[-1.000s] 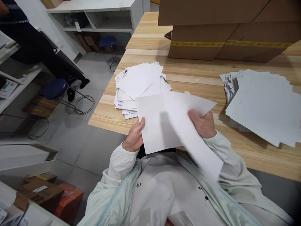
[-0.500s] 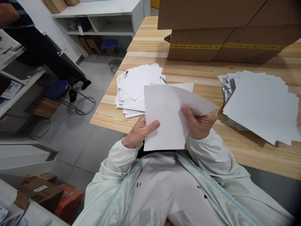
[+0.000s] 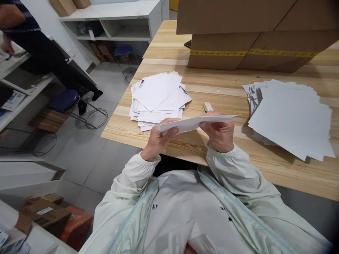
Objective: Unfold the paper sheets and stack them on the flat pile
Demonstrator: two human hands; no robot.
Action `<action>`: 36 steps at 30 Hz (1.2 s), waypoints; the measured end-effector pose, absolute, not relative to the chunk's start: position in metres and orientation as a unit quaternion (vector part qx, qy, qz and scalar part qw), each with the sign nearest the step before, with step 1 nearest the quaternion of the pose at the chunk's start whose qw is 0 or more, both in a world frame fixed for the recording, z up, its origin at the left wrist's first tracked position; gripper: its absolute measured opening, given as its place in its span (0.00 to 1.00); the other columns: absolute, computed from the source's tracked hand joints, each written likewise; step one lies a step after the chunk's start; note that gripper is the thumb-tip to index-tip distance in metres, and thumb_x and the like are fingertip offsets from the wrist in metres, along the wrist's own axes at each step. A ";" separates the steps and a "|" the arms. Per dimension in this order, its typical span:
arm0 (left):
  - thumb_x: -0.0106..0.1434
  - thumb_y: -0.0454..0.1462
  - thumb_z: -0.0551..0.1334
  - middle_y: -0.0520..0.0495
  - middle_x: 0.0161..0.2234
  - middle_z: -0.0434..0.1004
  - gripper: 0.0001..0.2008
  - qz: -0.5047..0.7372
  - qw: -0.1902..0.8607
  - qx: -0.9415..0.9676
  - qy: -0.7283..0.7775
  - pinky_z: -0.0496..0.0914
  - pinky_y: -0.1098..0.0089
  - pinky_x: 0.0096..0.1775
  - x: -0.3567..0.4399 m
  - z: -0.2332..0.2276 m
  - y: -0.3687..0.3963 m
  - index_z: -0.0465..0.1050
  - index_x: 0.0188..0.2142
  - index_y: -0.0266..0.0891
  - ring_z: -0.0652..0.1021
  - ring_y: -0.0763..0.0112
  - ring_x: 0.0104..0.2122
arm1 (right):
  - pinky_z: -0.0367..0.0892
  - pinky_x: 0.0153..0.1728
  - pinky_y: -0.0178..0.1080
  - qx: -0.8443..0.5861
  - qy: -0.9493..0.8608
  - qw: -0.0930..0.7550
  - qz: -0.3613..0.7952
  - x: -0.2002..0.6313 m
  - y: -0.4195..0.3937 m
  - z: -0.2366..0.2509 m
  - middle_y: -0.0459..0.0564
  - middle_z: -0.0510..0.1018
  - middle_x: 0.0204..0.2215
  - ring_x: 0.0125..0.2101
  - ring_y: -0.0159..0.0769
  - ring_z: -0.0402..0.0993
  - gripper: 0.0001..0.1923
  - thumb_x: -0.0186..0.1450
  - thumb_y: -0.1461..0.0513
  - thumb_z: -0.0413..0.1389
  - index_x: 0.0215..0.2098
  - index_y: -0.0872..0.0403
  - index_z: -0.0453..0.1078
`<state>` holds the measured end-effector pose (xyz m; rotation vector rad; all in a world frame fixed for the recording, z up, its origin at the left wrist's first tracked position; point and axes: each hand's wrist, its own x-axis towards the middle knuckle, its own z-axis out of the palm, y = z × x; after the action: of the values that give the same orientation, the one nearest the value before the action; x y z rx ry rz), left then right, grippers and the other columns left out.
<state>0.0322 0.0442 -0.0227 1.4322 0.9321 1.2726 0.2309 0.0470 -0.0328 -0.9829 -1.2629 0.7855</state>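
Between my two hands I hold white paper sheets (image 3: 189, 122), turned nearly edge-on to the camera above the table's front edge. My left hand (image 3: 160, 137) grips their left end, thumb on the near side. At the right part, my right hand (image 3: 219, 133) pinches the sheets between thumb and fingers. Just beyond that hand lies a small beige stapler (image 3: 207, 107), partly hidden. A pile of papers (image 3: 159, 95) lies to the left, some with dark print showing. Another, wider stack of papers (image 3: 293, 116) spreads out on the right.
Large cardboard boxes (image 3: 217, 51) with yellow tape stand at the back of the wooden table (image 3: 164, 46). A dark flat object (image 3: 188, 44) lies beside them. To the left are blue stools (image 3: 65, 99), white shelves (image 3: 127, 17) and another person (image 3: 39, 46). Cartons (image 3: 45, 213) sit at lower left.
The sheets have tilted from facing me to nearly edge-on, uncovering the stapler and more of the left pile. My hands have shifted slightly. The other person's hand now shows at the shelf.
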 end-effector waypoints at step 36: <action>0.63 0.32 0.57 0.54 0.24 0.67 0.13 0.237 0.721 0.492 0.427 0.69 0.74 0.28 0.110 -0.048 -0.014 0.74 0.47 0.36 0.69 0.76 0.23 | 0.77 0.42 0.42 -0.633 -0.408 0.483 0.446 0.343 -0.047 -0.073 0.53 0.82 0.48 0.46 0.44 0.80 0.27 0.62 0.50 0.64 0.56 0.50 0.72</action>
<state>0.1099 -0.0138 -0.0483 1.0860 0.9424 0.5230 0.3426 -0.0475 -0.0732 -1.5421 -0.9951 1.0858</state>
